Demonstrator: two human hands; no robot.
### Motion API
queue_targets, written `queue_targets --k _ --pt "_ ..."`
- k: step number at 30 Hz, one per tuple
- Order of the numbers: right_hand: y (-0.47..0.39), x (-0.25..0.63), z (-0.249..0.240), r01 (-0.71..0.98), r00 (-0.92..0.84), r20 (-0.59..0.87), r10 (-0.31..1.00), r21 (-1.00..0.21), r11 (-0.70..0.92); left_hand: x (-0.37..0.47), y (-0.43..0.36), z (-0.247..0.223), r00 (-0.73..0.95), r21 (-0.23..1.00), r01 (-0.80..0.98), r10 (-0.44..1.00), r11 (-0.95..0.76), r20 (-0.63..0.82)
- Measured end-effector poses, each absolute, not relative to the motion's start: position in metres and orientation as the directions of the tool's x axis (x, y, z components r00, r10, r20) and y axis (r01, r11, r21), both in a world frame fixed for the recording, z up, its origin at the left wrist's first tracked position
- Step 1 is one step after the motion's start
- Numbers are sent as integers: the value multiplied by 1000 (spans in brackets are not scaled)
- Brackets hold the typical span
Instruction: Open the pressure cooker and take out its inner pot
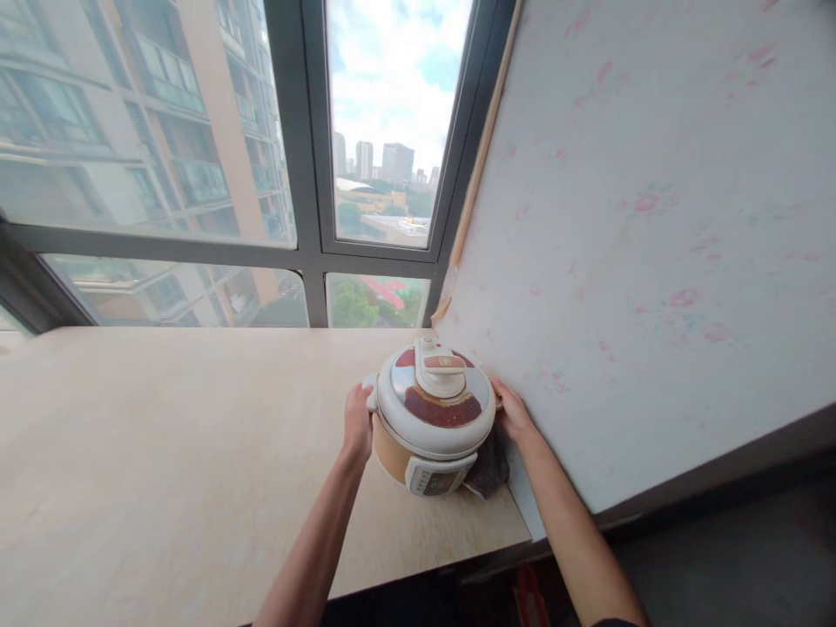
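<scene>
At the worktop's right edge: pressure cooker stood on worktop.
Left hand: clasped on cooker's side.
Right hand: clasped opposite.

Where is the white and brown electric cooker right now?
The white and brown electric cooker sits on the pale wooden counter, at its right end against the floral wall panel, gripped between left hand and right hand.

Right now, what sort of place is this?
Probably a high-rise flat's window ledge or balcony counter: a wooden counter under a big window over city towers, with a cooker held between both hands.
</scene>
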State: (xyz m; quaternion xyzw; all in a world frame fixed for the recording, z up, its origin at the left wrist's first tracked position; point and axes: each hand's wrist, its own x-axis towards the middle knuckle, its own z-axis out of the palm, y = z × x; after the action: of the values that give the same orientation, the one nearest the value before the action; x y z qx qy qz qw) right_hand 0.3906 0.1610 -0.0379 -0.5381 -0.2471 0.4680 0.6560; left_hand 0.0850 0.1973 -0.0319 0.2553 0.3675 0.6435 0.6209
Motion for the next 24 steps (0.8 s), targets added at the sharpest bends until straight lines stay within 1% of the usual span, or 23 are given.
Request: queue_targets --k 5,7,9,12,15,18,24 --pt "167 388 -53 -371 553 -150 819 -925 81 92 204 -31 -94 698 -716 986 27 -134" --pt "169 387 -58 -379 587 -146 797 -919 111 92 203 -26 -48 645 -761 988 61 -150" --pt "170 387 -61 -392 588 -158 793 -913 109 91 201 -18 17 602 -791 988 108 -154" --pt "171 383 -63 -412 601 -177 780 -904 113 84 196 -4 70 584 -797 984 153 -162" --pt "171 373 -65 -439 602 -208 771 -893 102 71 189 6 44 593 -791 981 149 -187" --pt "172 357 -67 -471 552 -239 799 -880 62 51 183 10 10 593 -794 979 131 -202" --pt "179 295 -70 -443 462 -169 871 -894 61 -5 179 4 -78 572 -817 971 67 -225"
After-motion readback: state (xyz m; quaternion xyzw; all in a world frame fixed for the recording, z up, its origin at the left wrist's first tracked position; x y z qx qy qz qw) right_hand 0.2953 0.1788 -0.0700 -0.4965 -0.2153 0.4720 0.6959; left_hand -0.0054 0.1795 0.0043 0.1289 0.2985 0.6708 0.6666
